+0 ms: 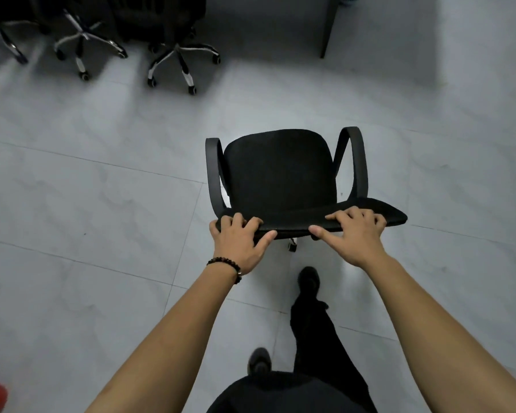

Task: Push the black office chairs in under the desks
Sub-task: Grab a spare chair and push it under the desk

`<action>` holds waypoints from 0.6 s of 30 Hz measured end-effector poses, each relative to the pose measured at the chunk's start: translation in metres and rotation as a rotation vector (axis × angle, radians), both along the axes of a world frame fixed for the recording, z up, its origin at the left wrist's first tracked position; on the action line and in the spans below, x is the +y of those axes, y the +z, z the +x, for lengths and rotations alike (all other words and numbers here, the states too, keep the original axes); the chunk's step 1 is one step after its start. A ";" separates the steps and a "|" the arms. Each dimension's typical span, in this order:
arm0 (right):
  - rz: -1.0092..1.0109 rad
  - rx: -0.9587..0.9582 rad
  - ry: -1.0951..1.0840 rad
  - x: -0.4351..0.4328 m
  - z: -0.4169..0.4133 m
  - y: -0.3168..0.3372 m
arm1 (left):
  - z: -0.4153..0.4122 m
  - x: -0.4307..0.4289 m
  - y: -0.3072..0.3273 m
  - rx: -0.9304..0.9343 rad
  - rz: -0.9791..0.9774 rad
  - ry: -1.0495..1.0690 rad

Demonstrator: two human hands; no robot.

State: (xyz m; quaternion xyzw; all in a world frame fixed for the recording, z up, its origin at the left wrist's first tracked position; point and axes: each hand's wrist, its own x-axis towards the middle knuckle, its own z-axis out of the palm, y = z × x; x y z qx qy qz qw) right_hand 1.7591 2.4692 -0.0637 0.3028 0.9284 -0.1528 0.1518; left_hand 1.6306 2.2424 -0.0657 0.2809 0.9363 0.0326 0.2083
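with both hands clenched on the top edge of its backrest, left hand (239, 239) and right hand (356, 234), the black office chair (277, 174) stands mid-floor, well apart from the desk leg (328, 31), likely rolling lightly.

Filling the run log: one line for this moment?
left hand + right hand | gripping backrest | black armrest office chair | open tiled floor

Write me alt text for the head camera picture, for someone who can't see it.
Seen from above, a person's left hand and right hand grip the top edge of a black office chair's backrest on a pale tiled floor. Ahead, more chairs with chrome wheeled bases stand in shadow, and a dark desk leg rises at upper right.
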 end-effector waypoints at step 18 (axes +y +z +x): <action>-0.088 -0.056 0.181 0.206 -0.337 0.006 | -0.317 0.191 0.002 -0.016 -0.042 0.129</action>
